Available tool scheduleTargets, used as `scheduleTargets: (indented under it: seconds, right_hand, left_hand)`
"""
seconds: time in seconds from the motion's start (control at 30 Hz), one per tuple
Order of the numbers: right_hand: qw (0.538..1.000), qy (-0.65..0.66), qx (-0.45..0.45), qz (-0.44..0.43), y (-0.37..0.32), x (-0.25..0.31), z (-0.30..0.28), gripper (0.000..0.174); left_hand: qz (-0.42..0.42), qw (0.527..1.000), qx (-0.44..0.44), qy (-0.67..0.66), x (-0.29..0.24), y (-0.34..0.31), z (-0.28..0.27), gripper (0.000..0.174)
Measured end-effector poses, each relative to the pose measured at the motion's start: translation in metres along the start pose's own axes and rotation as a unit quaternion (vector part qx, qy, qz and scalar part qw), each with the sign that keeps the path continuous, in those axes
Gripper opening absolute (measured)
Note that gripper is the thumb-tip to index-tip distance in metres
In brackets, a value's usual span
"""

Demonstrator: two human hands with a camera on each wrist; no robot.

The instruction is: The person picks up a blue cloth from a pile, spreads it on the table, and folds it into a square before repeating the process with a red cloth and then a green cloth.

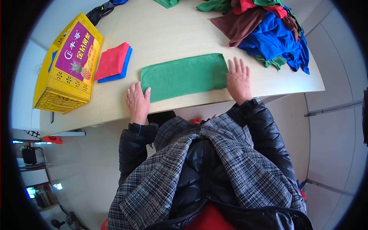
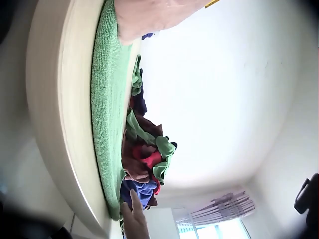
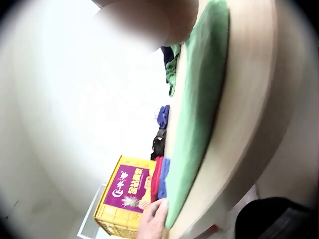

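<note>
A green cloth [image 1: 184,76], folded into a long rectangle, lies flat near the table's front edge. My left hand [image 1: 138,102] rests at its left end, fingers straight and the thumb at the cloth's edge. At the opposite end my right hand [image 1: 239,81] lies with straight fingers along the short edge. In the left wrist view the green cloth [image 2: 107,99] shows a thick rounded fold along its near side. Beside the left hand, a folded red cloth [image 1: 111,61] sits on a folded blue cloth [image 1: 124,71].
A yellow crate [image 1: 63,94] with a purple pineapple label stands at the table's left. A loose heap of blue [image 1: 274,38], brown, red and green cloths fills the back right. Dark items [image 1: 100,13] lie at the back left. The table's front edge [image 1: 184,106] runs just before the cloth.
</note>
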State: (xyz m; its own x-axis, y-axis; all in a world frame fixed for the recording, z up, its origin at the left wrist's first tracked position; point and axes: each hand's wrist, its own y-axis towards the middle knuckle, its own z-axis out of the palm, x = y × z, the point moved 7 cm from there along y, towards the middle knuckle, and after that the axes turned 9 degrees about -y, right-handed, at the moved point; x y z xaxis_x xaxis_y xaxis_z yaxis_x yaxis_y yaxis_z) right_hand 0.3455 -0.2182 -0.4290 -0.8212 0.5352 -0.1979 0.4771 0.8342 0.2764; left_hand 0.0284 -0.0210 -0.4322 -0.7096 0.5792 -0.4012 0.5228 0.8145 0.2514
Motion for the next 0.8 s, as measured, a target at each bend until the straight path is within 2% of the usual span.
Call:
scheduleTargets:
  seconds: [0.07,0.13,0.17,0.23,0.37,0.47,0.5,0.63,0.73,0.8]
  right_hand:
    - [0.995,0.079,0.013,-0.051,0.006,0.038,-0.010,0.060]
    - [0.984,0.144,0.015,-0.103,0.011,0.081,-0.018,0.069]
    - [0.984,0.146,0.011,-0.103,0.013,0.095,-0.021,0.069]
    - [0.971,0.168,-0.008,-0.172,0.012,0.124,-0.021,0.080]
    - [0.971,0.148,0.000,-0.188,0.015,0.141,-0.010,0.087]
    - [0.971,0.146,-0.004,-0.187,0.014,0.141,-0.009,0.086]
    - [0.972,0.143,-0.005,-0.188,0.013,0.141,-0.009,0.086]
    - [0.973,0.141,-0.004,-0.185,0.012,0.141,-0.008,0.084]
    - [0.972,0.141,-0.003,-0.186,0.010,0.140,-0.008,0.082]
    - [0.973,0.141,-0.002,-0.185,0.009,0.139,-0.008,0.081]
  left_hand:
    - [-0.069,0.997,0.003,0.042,-0.005,0.002,-0.008,0.043]
    - [-0.069,0.997,-0.006,0.016,-0.001,0.009,0.003,0.040]
    - [-0.068,0.998,-0.015,-0.013,0.003,0.015,0.010,0.038]
    - [-0.066,0.997,-0.027,-0.039,0.005,0.021,0.014,0.037]
    - [-0.109,0.987,0.001,-0.114,0.021,0.030,0.027,0.028]
    - [-0.064,0.925,-0.049,-0.370,0.044,0.038,0.045,0.017]
    - [-0.065,0.925,-0.047,-0.370,0.045,0.039,0.049,0.017]
    - [-0.121,0.889,0.014,-0.441,0.035,0.042,0.049,0.025]
    - [-0.152,0.855,0.130,-0.478,0.026,0.039,0.054,0.032]
    - [-0.154,0.853,0.136,-0.479,0.026,0.037,0.052,0.033]
